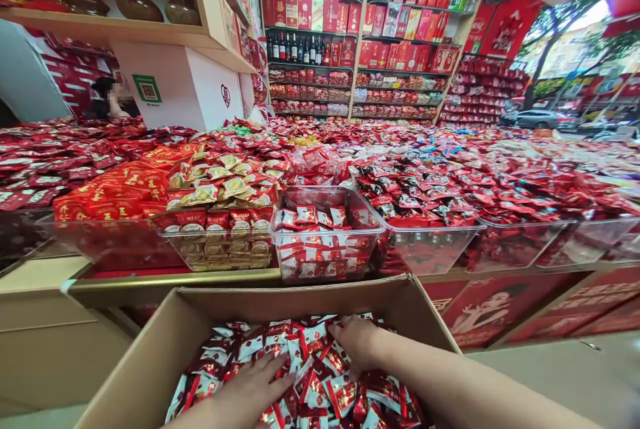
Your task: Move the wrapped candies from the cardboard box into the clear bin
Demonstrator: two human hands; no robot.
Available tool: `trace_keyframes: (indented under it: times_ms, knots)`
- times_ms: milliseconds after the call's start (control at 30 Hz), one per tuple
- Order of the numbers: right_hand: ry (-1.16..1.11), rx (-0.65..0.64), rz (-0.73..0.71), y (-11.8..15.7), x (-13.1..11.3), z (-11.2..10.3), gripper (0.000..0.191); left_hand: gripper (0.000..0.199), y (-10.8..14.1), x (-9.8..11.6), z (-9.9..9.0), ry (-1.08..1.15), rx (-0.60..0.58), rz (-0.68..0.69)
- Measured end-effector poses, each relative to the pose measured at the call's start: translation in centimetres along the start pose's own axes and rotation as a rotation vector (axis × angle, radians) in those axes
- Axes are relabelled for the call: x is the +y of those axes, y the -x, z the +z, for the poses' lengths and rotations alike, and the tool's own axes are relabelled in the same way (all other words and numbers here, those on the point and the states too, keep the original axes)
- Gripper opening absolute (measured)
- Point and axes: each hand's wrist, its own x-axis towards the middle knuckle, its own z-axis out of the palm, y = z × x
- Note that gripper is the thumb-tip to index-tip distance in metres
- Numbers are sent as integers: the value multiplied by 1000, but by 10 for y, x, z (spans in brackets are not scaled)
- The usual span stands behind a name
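Note:
A cardboard box [300, 297] stands open in front of me, filled with small red-and-white candy packets [313, 392]. My left hand [253, 386] lies palm down on the packets in the box's left half, fingers spread, gripping nothing that I can see. My right hand [357, 344] reaches in from the right, toward the box's far side. Its fingers point down among the packets, with the thumb apart from them; the fingertips are partly hidden. Just beyond the box, a clear plastic bin [327, 234] holds similar red-and-white packets.
A bin of durian packets [217, 232] and a bin of dark-red packets [425, 242] flank the middle bin. More sweets cover the counter behind. A white pillar [173, 86] rises at left; shelves of bottles and boxes [315, 12] line the back.

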Motion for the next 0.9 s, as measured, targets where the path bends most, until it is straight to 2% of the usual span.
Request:
trace_keyframes:
  times_ms: [100,167,233,333,433,533,633,767,900]
  knots:
    - [-120,98,6,-9,1,15,71,66,-2,-17,10,157,30,-30]
    - [-230,197,-22,-11,4,20,51,47,-5,-21,6,212,90,-13]
    - [-295,248,-37,-12,9,18,39,36,-10,-24,0,236,136,-16]
    - [-363,346,-25,-9,16,6,36,33,-19,-25,-8,359,230,-34]
    - [-636,416,-116,-1,15,-10,26,42,-23,-17,-19,732,324,3]
    - [-1088,383,-260,11,9,-24,20,50,-19,3,-34,1154,249,106]
    - [-1413,319,-294,21,5,-34,26,43,-11,25,-45,1284,235,134]
    - [-1574,245,-259,29,4,-40,28,30,-7,41,-48,1352,295,60]
    - [-1643,229,-257,31,4,-41,28,26,-7,41,-48,1444,261,66]
